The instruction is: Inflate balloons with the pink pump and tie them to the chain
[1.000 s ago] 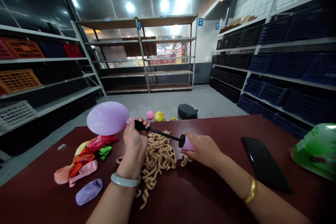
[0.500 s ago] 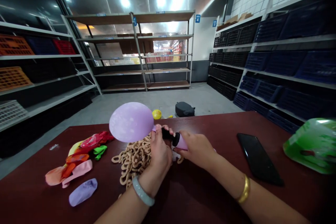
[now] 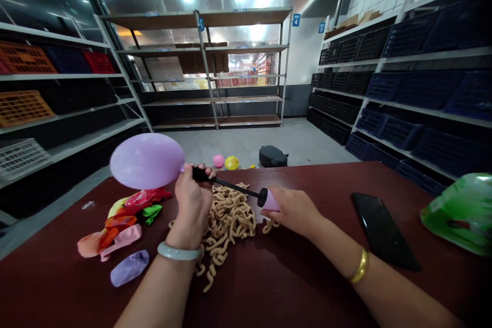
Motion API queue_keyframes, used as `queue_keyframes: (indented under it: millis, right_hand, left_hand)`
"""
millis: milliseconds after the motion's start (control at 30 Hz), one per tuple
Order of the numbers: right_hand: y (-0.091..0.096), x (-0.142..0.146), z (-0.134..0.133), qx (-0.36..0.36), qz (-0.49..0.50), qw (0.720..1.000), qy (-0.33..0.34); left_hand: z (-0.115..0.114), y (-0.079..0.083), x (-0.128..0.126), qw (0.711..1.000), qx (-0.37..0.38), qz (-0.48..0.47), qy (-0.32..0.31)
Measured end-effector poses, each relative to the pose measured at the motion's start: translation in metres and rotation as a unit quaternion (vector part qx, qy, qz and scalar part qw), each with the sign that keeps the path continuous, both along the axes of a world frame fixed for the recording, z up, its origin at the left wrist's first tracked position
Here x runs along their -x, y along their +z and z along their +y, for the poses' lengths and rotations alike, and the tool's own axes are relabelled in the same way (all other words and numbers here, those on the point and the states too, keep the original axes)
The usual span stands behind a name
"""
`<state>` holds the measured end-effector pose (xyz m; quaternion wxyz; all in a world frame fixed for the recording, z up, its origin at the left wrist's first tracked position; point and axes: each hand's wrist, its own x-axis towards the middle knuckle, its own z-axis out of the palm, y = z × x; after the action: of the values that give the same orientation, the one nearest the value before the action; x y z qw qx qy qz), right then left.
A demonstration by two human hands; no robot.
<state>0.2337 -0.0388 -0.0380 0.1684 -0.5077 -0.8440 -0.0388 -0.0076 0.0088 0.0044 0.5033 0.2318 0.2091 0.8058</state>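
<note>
While the left hand (image 3: 192, 206) pinches one inflated purple balloon (image 3: 147, 161), the right hand (image 3: 295, 209) clasps one pump handle (image 3: 272, 201).

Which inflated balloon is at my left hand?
The large purple balloon, touching your left hand; the pink balloon and yellow balloon are on the floor beyond the table.

The left hand (image 3: 194, 197) is bare, and its wrist wears a pale, bluish-white bangle (image 3: 179, 252), smooth, rounded and thick, with a soft gloss. The right hand (image 3: 295, 212) is also bare; a shiny yellow-gold bracelet (image 3: 360, 266), shaped as a broad curved band, circles that arm. Both forearms (image 3: 159, 287) are bare.
</note>
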Motion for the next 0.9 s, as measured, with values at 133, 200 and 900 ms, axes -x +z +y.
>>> queue_keyframes:
  millis: [133, 200, 900]
  right_hand:
    - [0.002, -0.004, 0.000, -0.012, -0.019, 1.000, -0.011]
    - [0.004, -0.005, -0.002, -0.012, -0.024, 0.999, -0.017]
    - [0.008, 0.008, -0.008, 0.033, -0.010, 0.999, -0.025]
  left_hand:
    - [-0.003, 0.001, -0.002, 1.000, -0.019, -0.006, 0.012]
    - [-0.007, -0.001, -0.015, 0.999, -0.030, -0.006, 0.010]
    - [-0.022, -0.021, -0.060, 0.998, 0.005, 0.029, -0.054]
